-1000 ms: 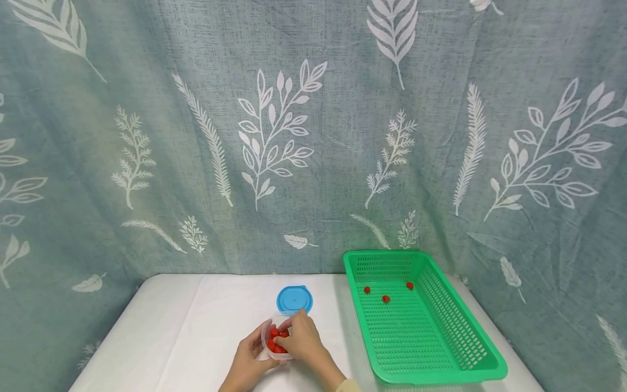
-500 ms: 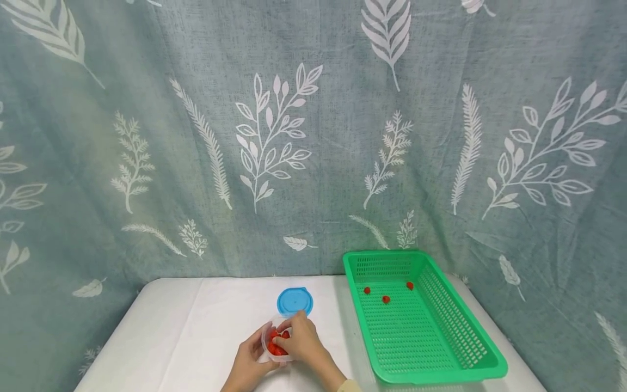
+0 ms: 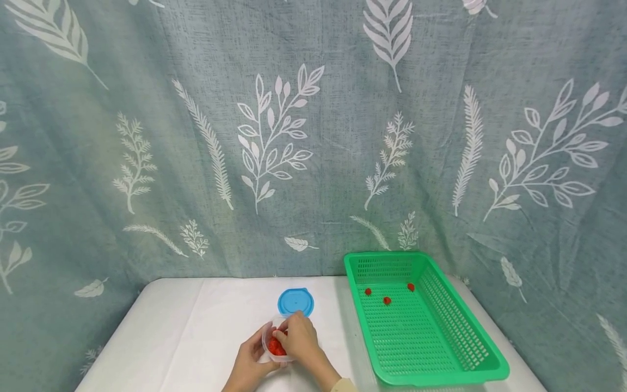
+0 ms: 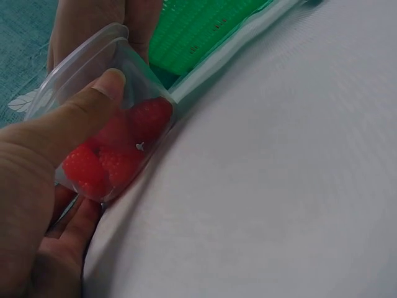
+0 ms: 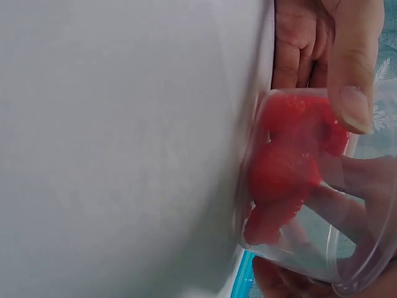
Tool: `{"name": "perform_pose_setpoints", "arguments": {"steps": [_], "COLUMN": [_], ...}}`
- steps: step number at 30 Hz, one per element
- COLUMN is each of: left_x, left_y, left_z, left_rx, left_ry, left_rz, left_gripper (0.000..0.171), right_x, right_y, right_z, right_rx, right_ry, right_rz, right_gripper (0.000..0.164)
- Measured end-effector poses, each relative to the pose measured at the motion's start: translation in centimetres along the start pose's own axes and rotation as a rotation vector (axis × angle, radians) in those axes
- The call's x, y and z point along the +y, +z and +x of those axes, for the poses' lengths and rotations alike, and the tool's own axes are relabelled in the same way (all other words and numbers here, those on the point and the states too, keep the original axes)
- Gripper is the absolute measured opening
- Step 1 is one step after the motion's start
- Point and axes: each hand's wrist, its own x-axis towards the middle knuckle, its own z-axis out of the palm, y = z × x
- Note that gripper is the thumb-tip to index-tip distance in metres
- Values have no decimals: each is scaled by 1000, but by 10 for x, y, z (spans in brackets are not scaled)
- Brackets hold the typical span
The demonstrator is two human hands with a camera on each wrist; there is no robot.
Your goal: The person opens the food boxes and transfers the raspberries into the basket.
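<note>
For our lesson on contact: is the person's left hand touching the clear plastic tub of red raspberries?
Touching. The left wrist view shows the left hand with its thumb against the tub.

The table (image 3: 142, 337), covered in white (lightly creased to the left of the left hand (image 3: 248, 362)), bears a clear tub (image 3: 280, 358) between that hand and the right hand (image 3: 302, 337). A blue lid (image 3: 295, 301) lies flat just beyond the right hand. A green basket (image 3: 441, 378) stands to the right of the right hand, apart from it.
</note>
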Motion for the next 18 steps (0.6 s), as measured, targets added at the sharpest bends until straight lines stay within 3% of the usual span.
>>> {"name": "perform_pose_setpoints", "arguments": {"steps": [10,18], "left_x": [3,4], "left_y": [2,1], "left_z": [-1,-1], "left_rx": [6,22], "left_ry": [-9,-8], "left_rz": [-34,-17], "left_gripper": [91,91], "right_x": [8,5], "right_y": [5,-1], "right_z": [-2,0], "right_rx": [54,-11], "right_ry": [-23,-63], "right_rz": [38,-6], "right_gripper": [15,13]}}
